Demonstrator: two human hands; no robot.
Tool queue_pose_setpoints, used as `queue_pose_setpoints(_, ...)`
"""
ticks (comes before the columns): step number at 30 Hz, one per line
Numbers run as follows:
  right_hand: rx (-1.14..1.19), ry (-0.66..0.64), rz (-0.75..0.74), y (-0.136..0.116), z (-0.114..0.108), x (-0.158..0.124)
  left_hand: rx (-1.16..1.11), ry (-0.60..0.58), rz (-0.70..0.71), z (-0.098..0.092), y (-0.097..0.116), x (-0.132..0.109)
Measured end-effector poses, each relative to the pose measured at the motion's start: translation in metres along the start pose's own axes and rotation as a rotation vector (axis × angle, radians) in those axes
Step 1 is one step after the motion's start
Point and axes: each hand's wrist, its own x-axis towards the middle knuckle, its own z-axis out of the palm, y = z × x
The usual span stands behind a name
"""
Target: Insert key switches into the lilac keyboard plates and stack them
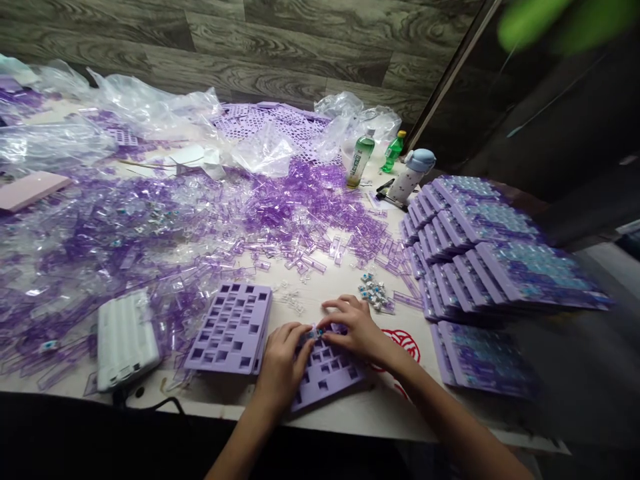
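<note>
Both my hands rest on a purple plate with square holes (327, 380) near the table's front edge. My left hand (283, 363) is curled, with its fingertips pinching a small blue-and-clear part (314, 331) at the plate's top edge. My right hand (353, 327) meets it from the right, its fingers bent and pressed on the same small part. A second purple holed plate (231, 328) lies just left of my hands. A little heap of small blue-and-white parts (375, 293) sits to the right of my right hand.
Clear purple plastic pieces (150, 227) cover the table's left and middle, with crumpled plastic bags (150, 107) behind. Stacks of filled purple plates (490, 260) stand on the right. Two green bottles (361, 159) and a capped flask (413, 175) stand at the back. A white ribbed box (125, 337) lies front left.
</note>
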Motion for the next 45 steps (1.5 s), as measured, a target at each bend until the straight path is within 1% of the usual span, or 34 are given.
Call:
queue_pose_setpoints(2, 0.012, -0.005, -0.025, 0.0, -0.007, 0.003, 0.002, -0.008, -0.005, 0.0, 0.0, 0.0)
queue_pose_setpoints(4, 0.045, 0.037, -0.059, 0.0, -0.014, 0.012, 0.022, -0.01, 0.0, 0.0, 0.0, -0.001)
queue_pose_setpoints(6, 0.048, 0.085, -0.098, -0.004, -0.015, 0.026, 0.068, -0.011, 0.016, 0.0, 0.002, -0.002)
queue_pose_setpoints(8, -0.005, 0.068, -0.129, -0.009, -0.009, 0.043, 0.125, -0.009, 0.035, -0.001, 0.003, -0.003)
queue_pose_setpoints(10, -0.107, -0.002, -0.139, -0.016, 0.001, 0.058, 0.162, -0.015, 0.045, -0.002, 0.004, -0.005)
queue_pose_setpoints(13, -0.228, -0.068, -0.136, -0.021, 0.014, 0.069, 0.116, -0.001, 0.043, -0.006, 0.007, -0.008)
queue_pose_setpoints(14, -0.211, -0.067, -0.141, -0.021, 0.015, 0.068, 0.067, 0.023, 0.034, -0.008, 0.009, -0.009)
queue_pose_setpoints(16, -0.068, -0.04, -0.167, -0.02, 0.012, 0.061, -0.063, 0.095, -0.025, -0.013, 0.012, -0.007)
queue_pose_setpoints(18, 0.125, 0.001, -0.222, -0.018, 0.005, 0.049, -0.222, 0.148, -0.165, -0.017, 0.016, -0.002)
queue_pose_setpoints(20, 0.239, 0.049, -0.292, -0.017, -0.002, 0.035, -0.404, 0.141, -0.325, -0.02, 0.019, 0.006)
queue_pose_setpoints(21, 0.241, 0.083, -0.322, -0.017, -0.004, 0.028, -0.493, 0.115, -0.387, -0.021, 0.021, 0.01)
queue_pose_setpoints(23, 0.181, 0.175, -0.357, -0.018, -0.006, 0.018, -0.624, 0.059, -0.454, -0.021, 0.024, 0.019)
queue_pose_setpoints(24, 0.152, 0.229, -0.361, -0.019, -0.006, 0.013, -0.656, 0.04, -0.473, -0.021, 0.026, 0.022)
queue_pose_setpoints(26, 0.148, 0.323, -0.371, -0.02, -0.005, 0.007, -0.669, 0.047, -0.5, -0.021, 0.031, 0.025)
queue_pose_setpoints(27, 0.173, 0.354, -0.383, -0.02, -0.004, 0.005, -0.665, 0.063, -0.508, -0.021, 0.033, 0.026)
queue_pose_setpoints(29, 0.213, 0.371, -0.419, -0.019, -0.004, 0.003, -0.638, 0.084, -0.509, -0.02, 0.035, 0.025)
queue_pose_setpoints(31, 0.203, 0.343, -0.448, -0.016, -0.003, 0.001, -0.526, 0.068, -0.469, -0.019, 0.034, 0.022)
queue_pose_setpoints(32, 0.184, 0.324, -0.449, -0.013, -0.002, 0.001, -0.429, 0.053, -0.419, -0.019, 0.031, 0.021)
queue_pose_setpoints(35, 0.122, 0.272, -0.424, -0.002, 0.003, 0.0, -0.12, 0.007, -0.16, -0.019, 0.021, 0.013)
queue_pose_setpoints(37, 0.09, 0.248, -0.409, 0.006, 0.009, 0.0, -0.003, -0.024, 0.004, -0.019, 0.013, 0.007)
queue_pose_setpoints(38, 0.076, 0.241, -0.407, 0.009, 0.012, 0.0, 0.037, -0.041, 0.057, -0.019, 0.011, 0.004)
queue_pose_setpoints(41, 0.047, 0.23, -0.411, 0.013, 0.018, 0.0, 0.15, -0.067, 0.142, -0.016, 0.006, -0.005)
queue_pose_setpoints(45, 0.02, 0.174, -0.407, 0.013, 0.018, 0.001, 0.269, -0.097, 0.201, -0.012, 0.005, -0.012)
